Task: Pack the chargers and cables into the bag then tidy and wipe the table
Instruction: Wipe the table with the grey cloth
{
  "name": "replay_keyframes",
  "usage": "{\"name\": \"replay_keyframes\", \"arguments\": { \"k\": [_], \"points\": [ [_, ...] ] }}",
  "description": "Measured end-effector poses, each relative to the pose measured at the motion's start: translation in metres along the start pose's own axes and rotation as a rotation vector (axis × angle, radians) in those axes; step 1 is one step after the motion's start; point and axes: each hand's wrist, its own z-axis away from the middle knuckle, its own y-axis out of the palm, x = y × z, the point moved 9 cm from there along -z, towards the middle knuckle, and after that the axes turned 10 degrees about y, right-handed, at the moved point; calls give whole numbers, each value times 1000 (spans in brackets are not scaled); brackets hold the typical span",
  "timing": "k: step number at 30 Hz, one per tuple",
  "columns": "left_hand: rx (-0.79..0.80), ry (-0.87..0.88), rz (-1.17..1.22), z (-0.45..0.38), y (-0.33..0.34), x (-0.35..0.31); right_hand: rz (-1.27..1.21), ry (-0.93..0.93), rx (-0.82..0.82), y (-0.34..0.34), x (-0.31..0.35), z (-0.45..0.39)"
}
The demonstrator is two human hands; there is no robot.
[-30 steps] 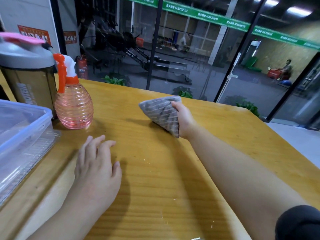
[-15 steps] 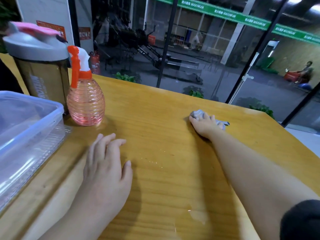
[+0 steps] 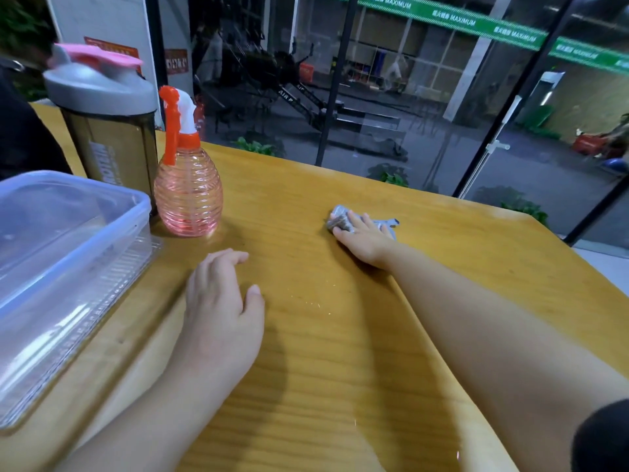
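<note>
Wood: my table (image 3: 340, 352), small droplets mid-surface.
Right hand (image 3: 364, 241): I press the grey cloth (image 3: 340, 221) flat, fingers straight, toward the far edge.
Left hand (image 3: 221, 301): resting flat, fingers relaxed, holding nothing.
Left side: pink spray bottle (image 3: 187, 195), shaker bottle (image 3: 109, 124), clear plastic box (image 3: 61, 260).

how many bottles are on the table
2: a pink spray bottle at the table's left, and a grey-lidded shaker bottle just behind it. Others may sit out of frame.

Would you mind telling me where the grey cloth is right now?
In the head view the grey cloth lies on the wooden table, right of centre toward the far edge, pressed flat under the right hand, well right of the pink spray bottle.
</note>
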Motion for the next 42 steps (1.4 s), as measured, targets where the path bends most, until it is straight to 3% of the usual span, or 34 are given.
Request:
{"name": "replay_keyframes", "arguments": {
  "k": [13,15,22,28,30,32,34,39,42],
  "points": [
    [-38,-116,25,-6,-10,7,-111,-398,108,33,69,104],
    [-40,-123,49,-5,-11,9,-195,-385,164,37,68,119],
    [-98,-130,128,-6,-20,19,-818,-211,380,45,45,144],
    [-81,-126,188,-5,-15,26,-1622,32,369,10,7,141],
    [-73,-110,181,-6,-12,24,-1786,51,189,-17,-15,131],
    [-58,-93,170,-7,-8,22,-1569,63,-55,-43,-31,128],
    [-35,-73,157,-7,-5,20,-1073,63,-154,-55,-27,130],
    [-22,-62,164,-6,-4,16,-147,-57,97,17,18,108],
    [-56,-89,184,-8,-6,20,-122,-73,149,36,38,110]
  ]
}}
